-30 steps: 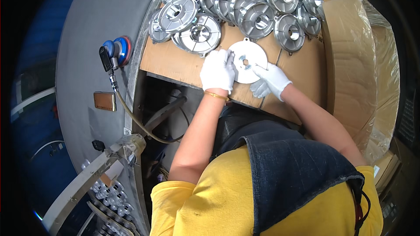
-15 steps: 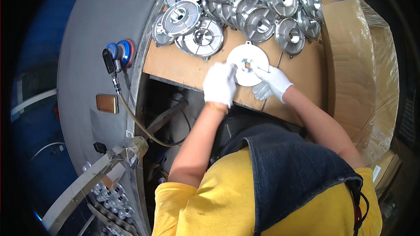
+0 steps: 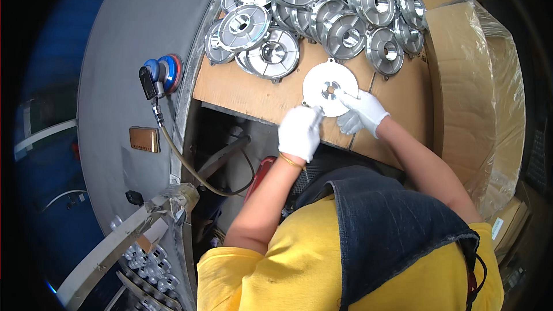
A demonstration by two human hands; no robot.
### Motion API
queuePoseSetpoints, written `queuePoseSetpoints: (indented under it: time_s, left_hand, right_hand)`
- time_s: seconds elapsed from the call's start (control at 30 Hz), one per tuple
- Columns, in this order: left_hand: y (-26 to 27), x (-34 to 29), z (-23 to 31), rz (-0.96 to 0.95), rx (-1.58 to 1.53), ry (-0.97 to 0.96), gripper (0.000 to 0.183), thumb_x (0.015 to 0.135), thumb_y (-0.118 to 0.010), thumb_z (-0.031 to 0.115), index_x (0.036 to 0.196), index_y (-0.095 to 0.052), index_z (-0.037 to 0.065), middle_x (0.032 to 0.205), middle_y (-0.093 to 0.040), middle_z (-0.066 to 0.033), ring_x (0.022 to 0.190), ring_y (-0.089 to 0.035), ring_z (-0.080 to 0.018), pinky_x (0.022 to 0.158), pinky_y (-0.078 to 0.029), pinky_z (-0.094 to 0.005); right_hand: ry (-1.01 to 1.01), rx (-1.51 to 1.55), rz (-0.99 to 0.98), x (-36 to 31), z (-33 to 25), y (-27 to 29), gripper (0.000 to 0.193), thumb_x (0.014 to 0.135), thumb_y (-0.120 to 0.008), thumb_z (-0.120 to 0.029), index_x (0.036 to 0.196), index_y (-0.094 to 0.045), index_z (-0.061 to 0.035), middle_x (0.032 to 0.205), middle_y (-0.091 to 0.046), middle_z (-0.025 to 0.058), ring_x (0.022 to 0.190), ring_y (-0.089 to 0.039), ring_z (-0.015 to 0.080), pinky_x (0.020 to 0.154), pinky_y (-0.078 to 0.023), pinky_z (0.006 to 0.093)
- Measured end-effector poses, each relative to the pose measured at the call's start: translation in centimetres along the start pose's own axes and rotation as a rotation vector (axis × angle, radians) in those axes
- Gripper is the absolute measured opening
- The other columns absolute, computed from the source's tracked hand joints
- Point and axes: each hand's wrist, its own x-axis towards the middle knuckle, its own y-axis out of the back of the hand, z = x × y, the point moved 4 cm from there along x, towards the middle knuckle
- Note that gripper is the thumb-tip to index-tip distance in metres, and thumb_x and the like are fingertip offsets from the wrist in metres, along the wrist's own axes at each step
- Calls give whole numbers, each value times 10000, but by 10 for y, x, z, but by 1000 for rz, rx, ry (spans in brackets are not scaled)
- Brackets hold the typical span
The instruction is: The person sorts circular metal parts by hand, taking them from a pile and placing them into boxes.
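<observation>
A round metal cover [image 3: 315, 78] with a pale flat face and a hole in its bright hub is held above the cardboard near me. My right hand [image 3: 364, 113], in a white glove, grips its right side, thumb on the face near the hub and fingers underneath. My left hand [image 3: 299, 133], also gloved, is closed at the cover's lower left edge. Its fingertips are bunched by the rim; whether they pinch the rim or some small thing is hidden.
Several ribbed metal covers [image 3: 271, 53] lie heaped across the far cardboard [image 3: 242, 89]. A blue and red air sander [image 3: 167, 75] with a hose rests on the grey surface at left, beside a brown block [image 3: 144, 139]. A plastic-wrapped carton [image 3: 472, 103] stands at right.
My left hand has moved from the cover's left side down toward me, to its lower left edge. My right hand keeps its grip. The whole view has shifted slightly.
</observation>
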Motion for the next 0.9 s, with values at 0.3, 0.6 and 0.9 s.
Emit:
queuePoseSetpoints:
  time_s: [0.3,0.6,0.9]
  left_hand:
    - [8,24,-33,62,-26,126,123,824,-646,192,806,-658,71,740,-599,-116,712,-578,-306,644,-469,-390]
    - [18,20,-36,-69,56,-17,105,808,-631,218,855,-672,134,755,-617,-81,728,-587,-288,672,-471,-395]
    - [91,21,-118,348,199,282,155,805,-660,168,924,-693,73,849,-667,-119,819,-623,-297,742,-485,-394]
  right_hand:
    - [34,19,52,-4,-3,-5,394,909,-559,-366,1118,-523,-33,768,-647,197,551,-641,260,466,-531,334]
    - [191,-65,206,-7,5,-5,321,875,-619,-319,1050,-587,-51,801,-666,156,620,-652,233,552,-534,333]
    - [1481,-959,498,-115,-43,-26,167,660,-647,-31,820,-603,-53,1000,-647,111,871,-631,289,742,-513,377]
